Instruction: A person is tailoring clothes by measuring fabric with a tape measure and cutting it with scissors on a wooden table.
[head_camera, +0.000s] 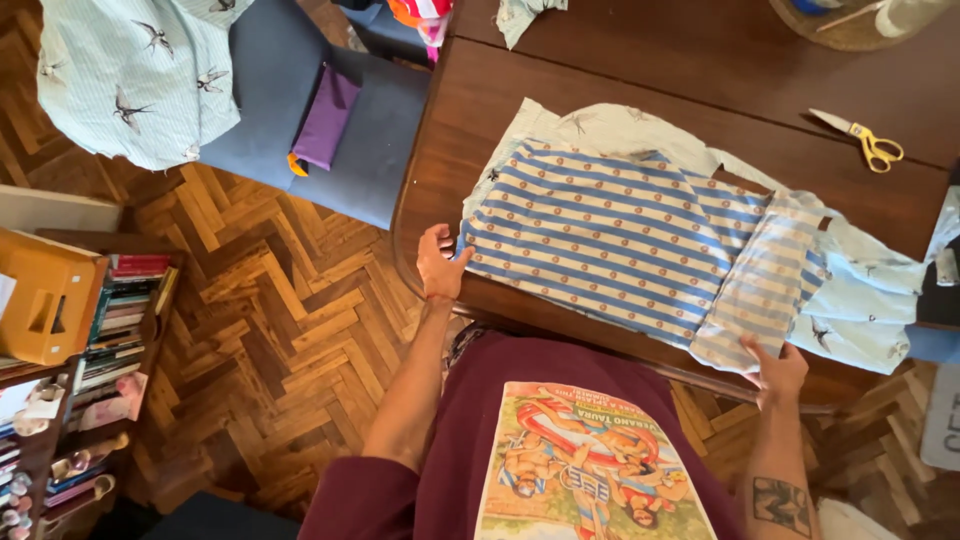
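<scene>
A blue-and-cream striped garment (610, 235) lies flat on a dark wooden table (620, 90), on top of a pale blue cloth with a bird print (870, 280). My left hand (440, 265) pinches the striped garment's left corner at the table's rounded end. My right hand (775, 370) holds the folded-over lower right edge of the same garment near the table's front edge.
Yellow-handled scissors (865, 140) lie on the table at the far right. A blue chair (300, 110) with a purple pouch (327, 118) and more bird-print fabric (130, 75) stands to the left. A bookshelf (100, 330) is at the left over the parquet floor (290, 330).
</scene>
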